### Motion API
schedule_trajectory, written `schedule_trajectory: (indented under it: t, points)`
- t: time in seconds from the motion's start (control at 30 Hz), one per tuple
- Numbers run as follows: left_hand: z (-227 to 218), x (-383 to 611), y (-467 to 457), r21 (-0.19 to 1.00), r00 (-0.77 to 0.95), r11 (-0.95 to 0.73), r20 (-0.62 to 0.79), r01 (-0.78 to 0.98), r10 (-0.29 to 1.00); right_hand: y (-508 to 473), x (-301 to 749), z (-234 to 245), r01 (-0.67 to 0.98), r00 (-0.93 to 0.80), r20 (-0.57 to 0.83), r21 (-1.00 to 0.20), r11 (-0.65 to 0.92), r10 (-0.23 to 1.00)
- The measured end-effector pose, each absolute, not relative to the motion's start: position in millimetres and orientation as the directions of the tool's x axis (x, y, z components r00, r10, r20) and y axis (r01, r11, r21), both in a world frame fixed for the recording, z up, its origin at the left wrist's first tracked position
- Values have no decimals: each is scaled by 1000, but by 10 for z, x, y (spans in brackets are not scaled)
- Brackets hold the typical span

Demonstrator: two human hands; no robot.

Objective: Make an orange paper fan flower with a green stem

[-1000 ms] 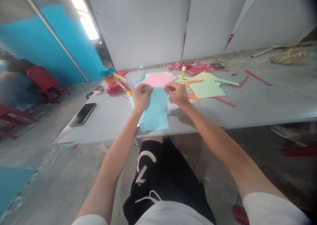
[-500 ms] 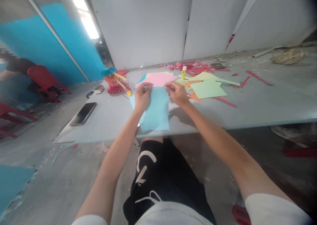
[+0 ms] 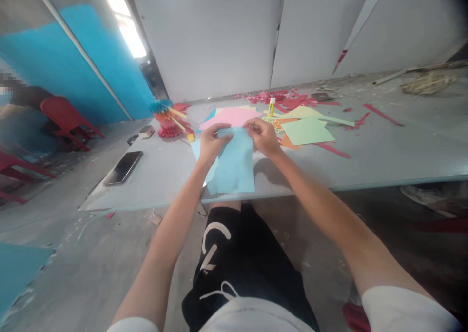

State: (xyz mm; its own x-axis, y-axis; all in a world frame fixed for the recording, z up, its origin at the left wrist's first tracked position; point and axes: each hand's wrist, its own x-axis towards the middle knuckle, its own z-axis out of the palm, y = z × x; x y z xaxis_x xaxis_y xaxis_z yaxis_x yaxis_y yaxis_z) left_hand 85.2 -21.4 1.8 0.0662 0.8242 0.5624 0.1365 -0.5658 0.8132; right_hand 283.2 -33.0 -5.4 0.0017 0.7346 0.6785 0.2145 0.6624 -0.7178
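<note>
- The left hand point(image 3: 214, 144) and right hand point(image 3: 263, 137) pinched narrowly at the upper edge of a light blue paper sheet point(image 3: 237, 165), which lay on the table point(image 3: 164, 185) near its front edge.
- A paper rosette point(image 3: 168, 121) looked finished.
- A pink paper sheet point(image 3: 230, 117) and green paper sheet point(image 3: 307, 132) still lay whole, beside an upright glue stick point(image 3: 271, 107).

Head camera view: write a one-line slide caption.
Left hand and right hand pinch a light blue paper sheet on a grey table, beside scattered coloured paper and a glue stick.
</note>
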Motion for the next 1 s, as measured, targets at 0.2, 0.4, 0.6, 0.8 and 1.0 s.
schedule_trajectory:
  t: [0.2, 0.4, 0.6, 0.8, 1.0]
  points:
    - [-2, 846, -189, 834, 77, -540, 534, 115, 842, -337, 2828, -32, 153, 21, 644, -758, 635, 764]
    - [24, 852, -204, 774, 74, -613, 610, 157, 789, -353, 2826, -26, 138, 7, 651, -753, 644, 759]
    - [55, 865, -250, 770, 103, -624, 616, 135, 781, -374, 2826, -8, 145, 24, 622, -777, 613, 782]
    - [39, 857, -253, 831, 151, -549, 534, 87, 832, -373, 2830, -15, 55, 1, 578, -815, 577, 816]
    - [36, 847, -241, 818, 120, -555, 543, 147, 831, -336, 2824, -44, 53, -13, 576, -816, 575, 818]
